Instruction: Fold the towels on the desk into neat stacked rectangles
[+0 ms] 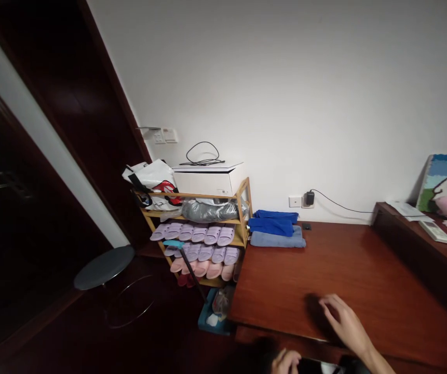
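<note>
Here the blue cloths (pixel 273 227) lie stacked and untouched right of centre, the right hand (pixel 339 318) loosely parted, empty over the lower-right table (pixel 297 275), while the left hand (pixel 285 361), cropped bottom-centre, I can't read.

The left hand (pixel 285 361) is cut off below.

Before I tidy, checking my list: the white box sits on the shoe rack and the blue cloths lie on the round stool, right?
No: the head view shows the blue cloths on the table, not the round stool. The white box sits on the shoe rack.
</note>
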### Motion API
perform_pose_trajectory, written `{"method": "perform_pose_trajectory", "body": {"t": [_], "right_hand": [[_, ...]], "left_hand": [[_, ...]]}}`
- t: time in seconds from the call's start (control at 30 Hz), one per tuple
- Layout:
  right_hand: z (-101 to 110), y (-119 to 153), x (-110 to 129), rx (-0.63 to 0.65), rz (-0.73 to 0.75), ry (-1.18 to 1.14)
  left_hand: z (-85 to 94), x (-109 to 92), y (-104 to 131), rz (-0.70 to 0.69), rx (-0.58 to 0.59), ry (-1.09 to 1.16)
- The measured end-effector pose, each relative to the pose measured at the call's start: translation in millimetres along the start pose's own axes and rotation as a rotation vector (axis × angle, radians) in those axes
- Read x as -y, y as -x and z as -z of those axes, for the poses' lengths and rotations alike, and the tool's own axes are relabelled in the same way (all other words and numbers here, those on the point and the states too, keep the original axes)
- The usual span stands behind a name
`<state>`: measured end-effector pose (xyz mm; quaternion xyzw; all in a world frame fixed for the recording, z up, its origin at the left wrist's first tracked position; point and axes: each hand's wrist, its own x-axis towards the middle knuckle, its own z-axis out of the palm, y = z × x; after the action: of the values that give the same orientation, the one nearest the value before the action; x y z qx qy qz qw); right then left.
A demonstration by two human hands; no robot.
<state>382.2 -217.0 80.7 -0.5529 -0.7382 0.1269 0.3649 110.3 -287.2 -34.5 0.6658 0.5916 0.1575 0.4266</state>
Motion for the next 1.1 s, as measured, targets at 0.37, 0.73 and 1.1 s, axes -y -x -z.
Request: {"method": "perform_pose_trajectory", "body": {"t": [0.37,0.73,1.1], "right_hand": [[-3.8,32.9,-124.1,-0.042,-0.303,0.499],[-4.9,36.5,-120.8,0.007,-0.360,0.573],[-17.2,-10.6,-113.7,0.059,-0.321,0.595]], "left_hand": [[175.5,-46.9,-113.5,-0.180,-0.614,-0.756],[162.4,-24.4,-164.5,-0.119,-0.581,-0.756],[164.3,-24.3,-160.2,-0.116,-0.607,-0.744]]}}
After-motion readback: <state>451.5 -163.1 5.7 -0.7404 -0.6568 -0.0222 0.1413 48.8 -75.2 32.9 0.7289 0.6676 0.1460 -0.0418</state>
